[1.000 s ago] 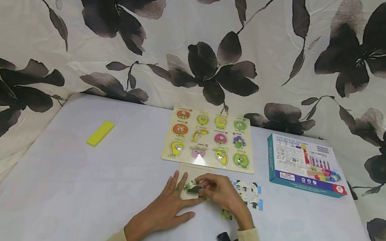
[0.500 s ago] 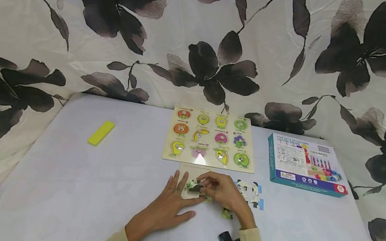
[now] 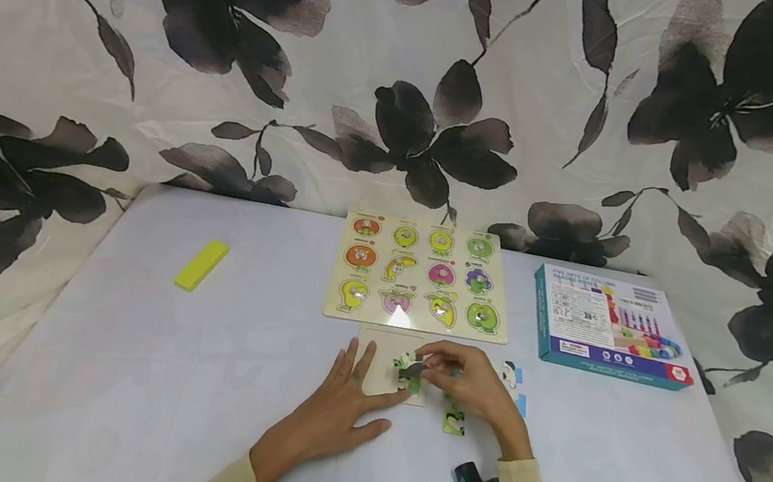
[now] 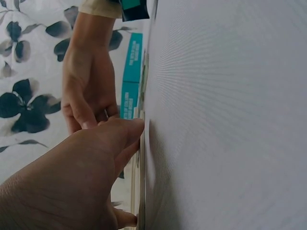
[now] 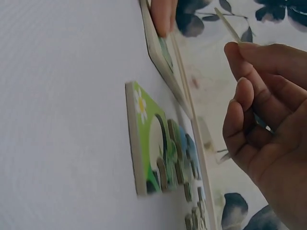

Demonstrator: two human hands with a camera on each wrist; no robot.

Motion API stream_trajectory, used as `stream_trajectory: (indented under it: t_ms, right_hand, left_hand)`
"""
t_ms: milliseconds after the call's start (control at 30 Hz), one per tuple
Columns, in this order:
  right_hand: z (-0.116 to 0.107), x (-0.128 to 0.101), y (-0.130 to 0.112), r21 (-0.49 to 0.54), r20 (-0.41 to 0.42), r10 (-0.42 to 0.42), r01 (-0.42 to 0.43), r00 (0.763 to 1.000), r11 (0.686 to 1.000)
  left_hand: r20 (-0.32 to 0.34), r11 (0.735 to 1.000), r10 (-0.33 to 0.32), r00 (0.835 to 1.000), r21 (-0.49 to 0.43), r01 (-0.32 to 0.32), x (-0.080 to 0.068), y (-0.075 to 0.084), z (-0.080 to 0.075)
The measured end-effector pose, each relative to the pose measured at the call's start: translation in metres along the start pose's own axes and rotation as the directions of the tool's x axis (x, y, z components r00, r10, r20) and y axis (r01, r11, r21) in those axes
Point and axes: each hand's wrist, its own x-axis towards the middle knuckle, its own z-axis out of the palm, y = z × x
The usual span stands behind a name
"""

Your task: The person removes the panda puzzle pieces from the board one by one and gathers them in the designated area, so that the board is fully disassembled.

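My left hand (image 3: pixel 336 406) rests with spread, straight fingers on the lower left of a small wooden puzzle tray (image 3: pixel 381 343), its fingertips on the tray. My right hand (image 3: pixel 473 383) pinches a jigsaw piece (image 3: pixel 410 364) between thumb and fingertips over the tray's right side. The right wrist view shows this piece (image 5: pixel 226 24) edge-on and thin, raised above the tray. Another green piece lies in the tray by my left index finger, partly covered. Just right of the tray, a loose green piece (image 5: pixel 143 132) with a white flower lies flat on the table.
Loose panda pieces (image 3: pixel 509 374) with blue parts lie partly hidden behind my right hand. A fruit puzzle board (image 3: pixel 421 280) stands beyond the tray. A boxed toy set (image 3: pixel 615 328) lies at the right, a yellow block (image 3: pixel 202 265) at the left.
My right hand has shifted to the right with the pinched piece, from the tray's middle to its right side, now covering more of the panda pieces. My left hand has stayed in place.
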Motion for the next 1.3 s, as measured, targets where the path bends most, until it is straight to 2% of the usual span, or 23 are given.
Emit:
stream_trajectory:
  t_ms: [300, 900, 1300]
  right_hand:
    - [-0.011, -0.011, 0.009, 0.028, -0.033, 0.013, -0.012, 0.999, 1.000]
    - [-0.037, -0.042, 0.025, 0.024, -0.097, 0.107, -0.106, 0.990, 0.994]
    - [-0.044, -0.054, 0.033, -0.018, -0.119, 0.100, -0.103, 0.988, 0.995]
  left_hand:
    - [0.002, 1.000, -0.010, 1.000, -0.016, 0.010, -0.002, 0.001, 0.000]
    - [0.001, 0.999, -0.027, 1.000, -0.040, 0.027, -0.002, 0.001, 0.002]
    - [-0.003, 0.999, -0.020, 1.000, -0.040, 0.019, -0.001, 0.002, 0.001]
